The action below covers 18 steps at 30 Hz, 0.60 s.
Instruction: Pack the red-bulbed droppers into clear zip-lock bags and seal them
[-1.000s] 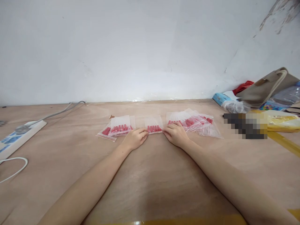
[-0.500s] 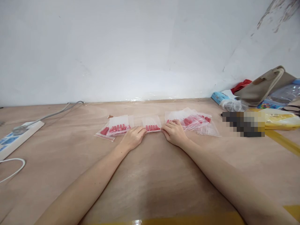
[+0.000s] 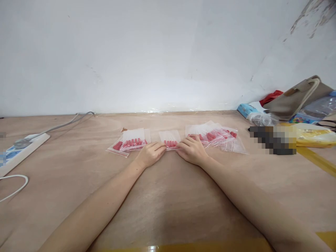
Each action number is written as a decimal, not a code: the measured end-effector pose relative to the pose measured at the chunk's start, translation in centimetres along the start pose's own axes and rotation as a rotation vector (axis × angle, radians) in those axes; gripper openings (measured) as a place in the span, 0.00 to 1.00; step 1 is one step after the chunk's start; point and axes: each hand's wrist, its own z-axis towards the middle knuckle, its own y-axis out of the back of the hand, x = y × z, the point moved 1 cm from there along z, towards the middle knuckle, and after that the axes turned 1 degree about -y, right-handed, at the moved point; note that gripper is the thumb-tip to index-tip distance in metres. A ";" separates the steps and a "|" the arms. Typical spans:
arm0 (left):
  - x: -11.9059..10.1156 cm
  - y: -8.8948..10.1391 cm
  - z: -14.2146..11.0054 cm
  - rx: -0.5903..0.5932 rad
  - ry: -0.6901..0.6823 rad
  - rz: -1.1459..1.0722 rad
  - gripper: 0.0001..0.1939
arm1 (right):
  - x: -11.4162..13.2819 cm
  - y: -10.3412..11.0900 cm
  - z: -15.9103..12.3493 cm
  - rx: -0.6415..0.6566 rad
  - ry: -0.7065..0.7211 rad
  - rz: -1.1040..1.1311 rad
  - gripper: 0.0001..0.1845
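A small clear zip bag (image 3: 170, 135) lies flat in the middle of the table, with a row of several red, peg-like pieces inside. My left hand (image 3: 152, 153) is closed at the bag's near left corner, its fingers pressed together on the zip edge. On the near right corner my right hand (image 3: 193, 148) is closed too, fingers and thumb at the same edge. More filled zip bags (image 3: 133, 137) lie overlapping just left of my left hand. Beyond my right hand spreads a pile of such bags (image 3: 216, 133), also with red pieces.
At the left a power strip (image 3: 25, 152) has a grey cable running to the wall, and a white cord (image 3: 15, 190) loops nearer. To the right are a blue tissue pack (image 3: 246, 110), a grey-brown bag (image 3: 291, 99), a blurred-out dark object (image 3: 273, 140) and a yellow packet (image 3: 315, 134).
My right hand has slid a little left along the bag's near edge, closer to my left hand. The left hand stays almost in place on its corner.
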 end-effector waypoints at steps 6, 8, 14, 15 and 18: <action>-0.3 0.0 0.3 -0.021 -0.006 -0.018 0.06 | 2.5 -0.8 1.6 -0.096 0.156 -0.136 0.10; -0.3 0.0 0.3 -0.020 -0.010 -0.026 0.06 | 2.9 -1.1 1.8 -0.121 0.186 -0.168 0.11; -0.2 -0.1 0.3 -0.002 -0.033 -0.047 0.06 | 2.7 -1.4 1.6 -0.140 0.206 -0.187 0.13; -0.2 -0.1 0.3 0.001 -0.033 -0.051 0.07 | 2.6 -1.4 1.6 -0.141 0.208 -0.191 0.13; -0.3 -0.1 0.4 0.010 -0.023 -0.062 0.07 | 2.6 -1.3 1.6 -0.140 0.217 -0.203 0.14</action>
